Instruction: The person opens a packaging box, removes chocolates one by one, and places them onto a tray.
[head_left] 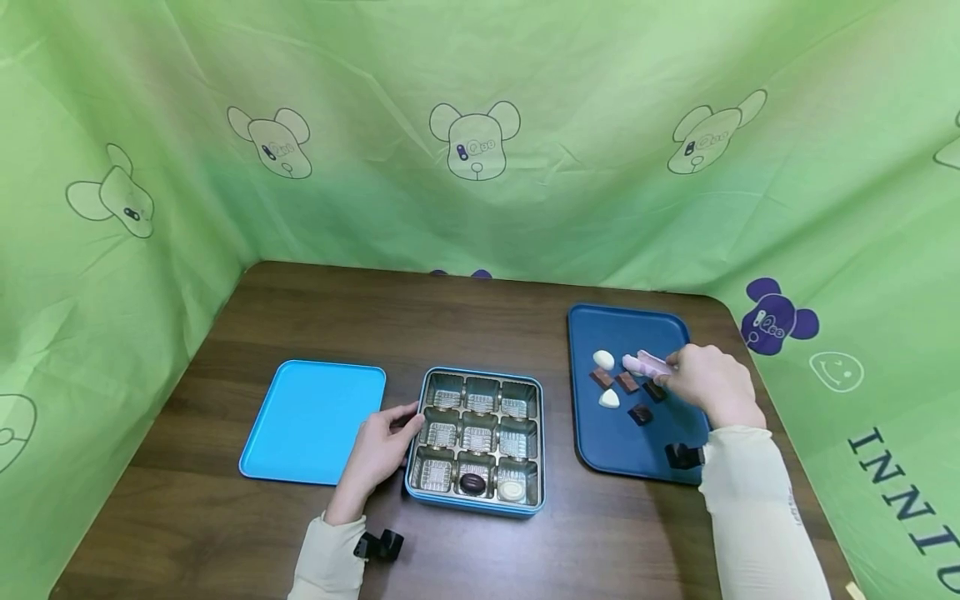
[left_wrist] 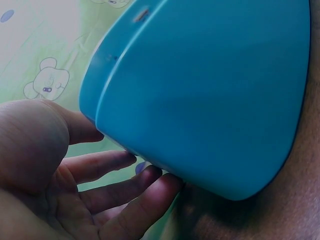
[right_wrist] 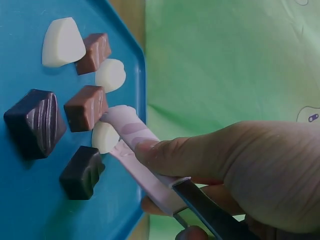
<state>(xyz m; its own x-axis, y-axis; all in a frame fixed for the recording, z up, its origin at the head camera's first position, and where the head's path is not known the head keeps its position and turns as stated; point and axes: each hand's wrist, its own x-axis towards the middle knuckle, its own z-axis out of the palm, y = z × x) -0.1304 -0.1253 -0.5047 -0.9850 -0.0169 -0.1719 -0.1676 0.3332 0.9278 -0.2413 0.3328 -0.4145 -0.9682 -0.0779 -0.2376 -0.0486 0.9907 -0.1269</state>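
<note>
My right hand (head_left: 712, 383) grips pink-tipped tongs (right_wrist: 150, 140) over the dark blue tray (head_left: 630, 454). The tongs' tips lie around a small white chocolate (right_wrist: 103, 139); whether they squeeze it, I cannot tell. Around them on the tray are brown chocolates (right_wrist: 86, 109), dark chocolates (right_wrist: 35, 122) and other white chocolates (right_wrist: 62, 42). My left hand (head_left: 377, 450) touches the left side of a blue tin (left_wrist: 200, 110), its thumb by the rim and its fingers lower on the wall. Inside the tin, a dark round chocolate (head_left: 472, 484) sits front middle and a white round one (head_left: 512, 490) front right.
A light blue lid (head_left: 315, 425) lies flat to the left of the tin. Everything stands on a brown wooden table (head_left: 420, 321). Green patterned cloth (head_left: 480, 225) hangs behind and at both sides.
</note>
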